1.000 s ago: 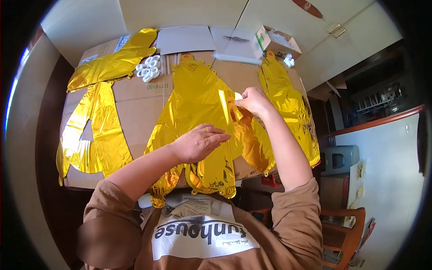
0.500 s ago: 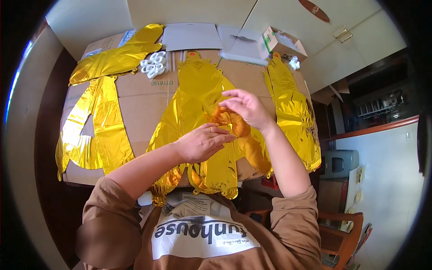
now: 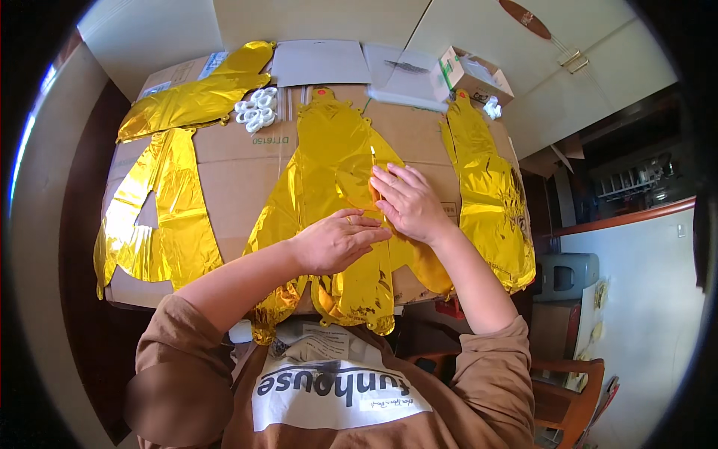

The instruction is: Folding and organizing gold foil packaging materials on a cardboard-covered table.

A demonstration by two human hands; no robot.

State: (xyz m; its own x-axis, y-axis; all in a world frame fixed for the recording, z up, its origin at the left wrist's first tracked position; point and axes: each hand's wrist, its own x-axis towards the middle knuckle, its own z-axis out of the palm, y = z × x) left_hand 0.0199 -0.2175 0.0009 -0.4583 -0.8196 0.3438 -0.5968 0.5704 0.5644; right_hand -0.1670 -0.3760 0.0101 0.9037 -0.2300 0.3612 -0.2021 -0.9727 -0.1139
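A flat, uninflated gold foil balloon (image 3: 329,157) lies in the middle of the cardboard-covered table, its lower end hanging over the near edge. My left hand (image 3: 336,241) rests across it with fingers stretched out, holding nothing. Just beyond and to the right, my right hand (image 3: 410,200) lies spread on the balloon's right part. Under and beside that hand the foil is folded, and an orange-tinted piece shows. What lies beneath the palms is hidden.
An A-shaped gold foil balloon (image 3: 176,239) lies at left, with more gold foil (image 3: 179,101) behind it. Several white rings (image 3: 258,111) sit nearby. Creased gold foil (image 3: 482,187) lies at right. At the back are a pale sheet (image 3: 321,63) and a small open box (image 3: 479,78).
My right hand, raised with orange-tinted foil bunched beneath it, has come down flat onto the balloon. The bunched foil is now flatter. My left hand has stayed nearly in place.
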